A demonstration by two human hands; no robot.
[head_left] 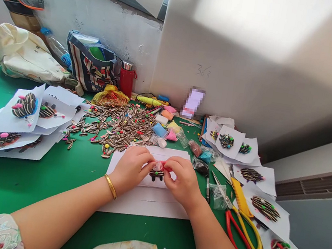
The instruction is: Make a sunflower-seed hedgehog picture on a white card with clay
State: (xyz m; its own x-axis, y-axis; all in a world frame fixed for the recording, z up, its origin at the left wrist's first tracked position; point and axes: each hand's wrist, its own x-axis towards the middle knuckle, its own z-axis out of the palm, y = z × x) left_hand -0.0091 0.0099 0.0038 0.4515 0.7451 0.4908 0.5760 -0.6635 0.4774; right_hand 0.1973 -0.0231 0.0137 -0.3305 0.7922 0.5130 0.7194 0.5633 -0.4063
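Both hands meet over a stack of white paper, where a small figure of striped sunflower seeds with dark feet lies partly covered. Between the fingertips is a small clear plastic packet with something red or pink in it. My left hand, with a gold bangle at its wrist, pinches the packet's left side. On the other side my right hand pinches it too, fingers curled. Beyond the paper spreads a heap of loose sunflower seeds dotted with coloured bits. Packets of coloured clay lie just beyond the hands.
Scissors with red and yellow handles and a yellow utility knife lie right of my right arm. Sheets with seed figures are piled left, others right. A red flask and striped bag stand behind.
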